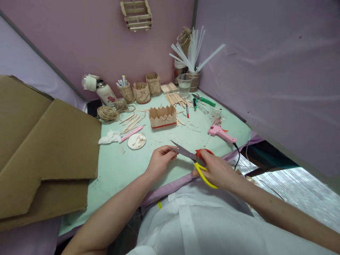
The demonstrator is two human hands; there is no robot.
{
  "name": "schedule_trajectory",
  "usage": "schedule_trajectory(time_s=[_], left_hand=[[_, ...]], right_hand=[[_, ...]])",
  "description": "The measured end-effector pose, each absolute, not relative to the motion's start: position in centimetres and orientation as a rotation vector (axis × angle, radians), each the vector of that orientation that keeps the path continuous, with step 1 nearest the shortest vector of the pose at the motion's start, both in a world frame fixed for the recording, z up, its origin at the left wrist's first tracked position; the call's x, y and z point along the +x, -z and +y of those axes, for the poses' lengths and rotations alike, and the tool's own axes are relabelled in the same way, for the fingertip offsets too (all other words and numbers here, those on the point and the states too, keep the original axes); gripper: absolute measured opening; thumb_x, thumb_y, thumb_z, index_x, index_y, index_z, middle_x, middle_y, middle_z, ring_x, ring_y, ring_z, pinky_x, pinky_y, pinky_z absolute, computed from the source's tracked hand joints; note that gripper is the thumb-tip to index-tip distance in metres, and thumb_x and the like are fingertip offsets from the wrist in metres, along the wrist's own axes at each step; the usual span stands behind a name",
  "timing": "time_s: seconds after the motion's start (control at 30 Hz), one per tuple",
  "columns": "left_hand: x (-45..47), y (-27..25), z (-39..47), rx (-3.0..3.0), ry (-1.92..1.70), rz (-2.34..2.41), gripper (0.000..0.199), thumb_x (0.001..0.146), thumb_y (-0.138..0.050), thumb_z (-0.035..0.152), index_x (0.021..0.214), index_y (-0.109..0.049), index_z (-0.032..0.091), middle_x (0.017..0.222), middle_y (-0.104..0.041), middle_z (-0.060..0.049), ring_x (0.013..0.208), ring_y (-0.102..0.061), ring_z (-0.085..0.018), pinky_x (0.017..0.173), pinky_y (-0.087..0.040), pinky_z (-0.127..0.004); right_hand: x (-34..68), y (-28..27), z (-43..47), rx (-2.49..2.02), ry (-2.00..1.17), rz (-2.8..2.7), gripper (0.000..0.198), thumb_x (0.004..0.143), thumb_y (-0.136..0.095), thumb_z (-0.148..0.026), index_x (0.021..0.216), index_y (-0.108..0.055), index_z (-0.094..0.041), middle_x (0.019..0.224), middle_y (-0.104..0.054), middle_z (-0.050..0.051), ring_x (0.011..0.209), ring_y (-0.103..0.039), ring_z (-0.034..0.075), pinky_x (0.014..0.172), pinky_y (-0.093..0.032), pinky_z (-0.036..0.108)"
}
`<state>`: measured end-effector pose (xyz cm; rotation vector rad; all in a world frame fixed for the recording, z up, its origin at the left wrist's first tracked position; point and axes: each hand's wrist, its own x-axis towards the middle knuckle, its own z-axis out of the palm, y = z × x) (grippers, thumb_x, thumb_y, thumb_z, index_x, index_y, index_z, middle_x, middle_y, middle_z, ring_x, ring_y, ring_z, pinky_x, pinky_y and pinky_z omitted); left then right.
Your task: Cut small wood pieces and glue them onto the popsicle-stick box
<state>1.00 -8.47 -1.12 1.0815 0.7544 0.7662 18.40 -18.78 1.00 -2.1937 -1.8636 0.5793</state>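
My right hand (212,168) grips scissors (187,153) with one red and one yellow handle, their blades parted and pointing left. At the blades, my left hand (162,159) is closed in a pinch; whatever sits between its fingertips is too small to make out. Beyond my hands stands a small box (162,118) of wooden pieces with a jagged top edge and a red band at its base. A round white dish (136,141) with small wood bits lies left of it.
A pink glue gun (221,134) with its cord lies at right, near green-handled pliers (204,101). Craft sticks (176,99), twine (107,114), a pink pen-like tool (132,134) and a cup of water (184,86) stand farther back. Large cardboard (63,141) blocks the left side.
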Motion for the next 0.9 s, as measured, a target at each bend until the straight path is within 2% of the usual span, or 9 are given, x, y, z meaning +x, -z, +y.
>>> schedule_trajectory(time_s=[0.23,0.4,0.9], left_hand=[[1.0,1.0,-8.7,1.019,-0.760,0.732,0.013,0.068,-0.067,0.025,0.078,-0.068,0.016,0.067,-0.060,-0.001,0.062,-0.047,-0.009,0.061,-0.035,-0.022],[1.0,1.0,-8.7,1.001,-0.749,0.699,0.013,0.068,-0.068,0.025,0.077,-0.067,0.016,0.068,-0.060,-0.001,0.063,-0.047,-0.009,0.061,-0.036,-0.022],[1.1,0.9,-8.7,0.979,-0.742,0.673,0.011,0.069,-0.069,0.023,0.076,-0.067,0.015,0.065,-0.058,0.001,0.061,-0.047,-0.008,0.060,-0.035,-0.022]], right_hand=[[17.6,-1.3,-18.7,-2.188,-0.571,-1.870,0.035,0.077,-0.054,-0.051,0.093,-0.043,-0.022,0.072,-0.057,0.001,0.058,-0.053,0.017,0.049,-0.021,0.024],[17.2,-1.1,-18.8,-2.180,-0.594,-1.879,0.034,0.080,-0.051,-0.051,0.091,-0.041,-0.021,0.071,-0.057,0.001,0.057,-0.053,0.017,0.049,-0.020,0.024],[17.0,-1.4,-18.8,-2.211,-0.581,-1.872,0.036,0.078,-0.055,-0.052,0.092,-0.043,-0.021,0.071,-0.058,0.002,0.058,-0.055,0.018,0.049,-0.020,0.025]])
